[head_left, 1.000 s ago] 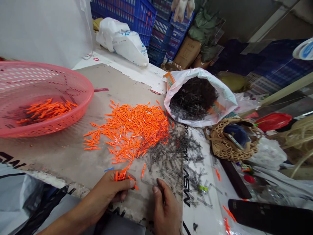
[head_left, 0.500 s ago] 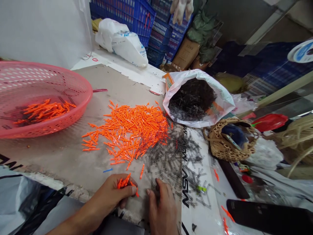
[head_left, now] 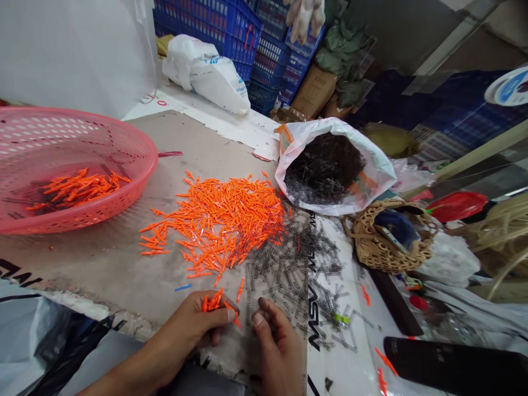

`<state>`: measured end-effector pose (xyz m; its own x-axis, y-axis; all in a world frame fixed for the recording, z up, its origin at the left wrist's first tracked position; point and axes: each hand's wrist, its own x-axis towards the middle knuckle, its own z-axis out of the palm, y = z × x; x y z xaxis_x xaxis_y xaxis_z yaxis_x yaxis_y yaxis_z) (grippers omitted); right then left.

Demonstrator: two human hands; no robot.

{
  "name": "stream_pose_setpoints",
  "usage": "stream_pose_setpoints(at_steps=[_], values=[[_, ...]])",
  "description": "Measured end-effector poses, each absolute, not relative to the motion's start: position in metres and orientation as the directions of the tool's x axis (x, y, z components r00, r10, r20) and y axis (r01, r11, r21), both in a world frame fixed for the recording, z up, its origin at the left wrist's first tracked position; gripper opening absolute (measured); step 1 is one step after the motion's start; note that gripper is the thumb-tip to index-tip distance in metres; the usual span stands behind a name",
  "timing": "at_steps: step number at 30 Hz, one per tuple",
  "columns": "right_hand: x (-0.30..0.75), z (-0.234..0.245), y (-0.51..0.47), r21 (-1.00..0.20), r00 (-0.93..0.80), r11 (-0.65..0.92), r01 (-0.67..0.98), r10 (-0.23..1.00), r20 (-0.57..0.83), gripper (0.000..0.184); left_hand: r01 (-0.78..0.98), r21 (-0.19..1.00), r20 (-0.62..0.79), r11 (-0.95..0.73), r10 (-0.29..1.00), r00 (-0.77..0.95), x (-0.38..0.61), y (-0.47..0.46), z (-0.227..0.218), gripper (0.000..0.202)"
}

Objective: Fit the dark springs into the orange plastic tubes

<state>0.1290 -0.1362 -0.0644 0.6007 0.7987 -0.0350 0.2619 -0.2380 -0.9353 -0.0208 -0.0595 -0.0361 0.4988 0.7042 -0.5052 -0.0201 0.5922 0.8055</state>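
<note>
My left hand [head_left: 192, 324] is closed around several small orange plastic pieces [head_left: 213, 301]; one sticks out past the thumb. Beside it, my right hand [head_left: 280, 344] has curled fingers with the thumb close to them; whatever lies between the fingertips is too small to make out. Beyond both hands spreads a heap of orange pieces [head_left: 223, 214]. Thin dark springs [head_left: 280, 275] lie scattered to its right, close to my right fingertips. One loose orange piece [head_left: 240, 289] rests just ahead of the left hand.
On the left stands a pink plastic basket [head_left: 136, 181] with orange pieces and dark springs inside. A white sack [head_left: 280, 170] full of dark springs lies open behind the heap. To the right are a woven basket [head_left: 363, 247] and a long black object [head_left: 449, 360].
My right hand has turned slightly, and its thumb has come nearer the curled index finger. The left hand has shifted a little to the right, still holding the orange pieces.
</note>
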Motion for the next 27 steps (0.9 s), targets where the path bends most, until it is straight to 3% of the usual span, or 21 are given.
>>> stream_pose_setpoints(at_steps=[3,5,6,10,15,18,24,27], values=[[0.124,-0.064,-0.134,-0.952,0.485,-0.256,-0.17,0.819,-0.307,0.035,-0.074,0.812,-0.471,0.579,0.724,0.505,-0.014,-0.06,-0.032,0.023],[0.121,-0.066,-0.132,-0.922,0.442,-0.251,-0.294,0.82,-0.364,0.038,-0.09,0.819,-0.452,0.566,0.734,0.506,-0.012,-0.061,-0.031,0.02],[0.121,-0.068,-0.132,-0.931,0.475,-0.242,-0.274,0.807,-0.35,0.039,-0.09,0.819,-0.454,0.566,0.736,0.502,-0.012,-0.061,-0.031,0.018],[0.124,-0.071,-0.136,-0.949,0.686,-0.24,0.205,0.727,-0.035,0.03,-0.061,0.794,-0.508,0.605,0.715,0.481,-0.017,-0.062,-0.035,0.02],[0.132,-0.072,-0.139,-0.626,0.523,-0.234,0.744,0.787,0.327,0.025,-0.014,0.795,-0.547,0.606,0.728,0.413,-0.025,-0.063,-0.036,0.025],[0.127,-0.069,-0.132,-0.511,0.409,-0.178,0.841,0.827,0.385,0.025,0.031,0.809,-0.554,0.587,0.744,0.375,-0.027,-0.062,-0.035,0.025],[0.102,-0.062,-0.112,-0.341,0.272,-0.163,0.926,0.913,0.303,0.019,0.019,0.815,-0.549,0.58,0.76,0.348,-0.032,-0.058,-0.035,0.021],[0.099,-0.062,-0.114,-0.36,0.317,-0.199,0.912,0.898,0.305,0.021,0.006,0.825,-0.532,0.564,0.775,0.34,-0.037,-0.057,-0.037,0.024]])
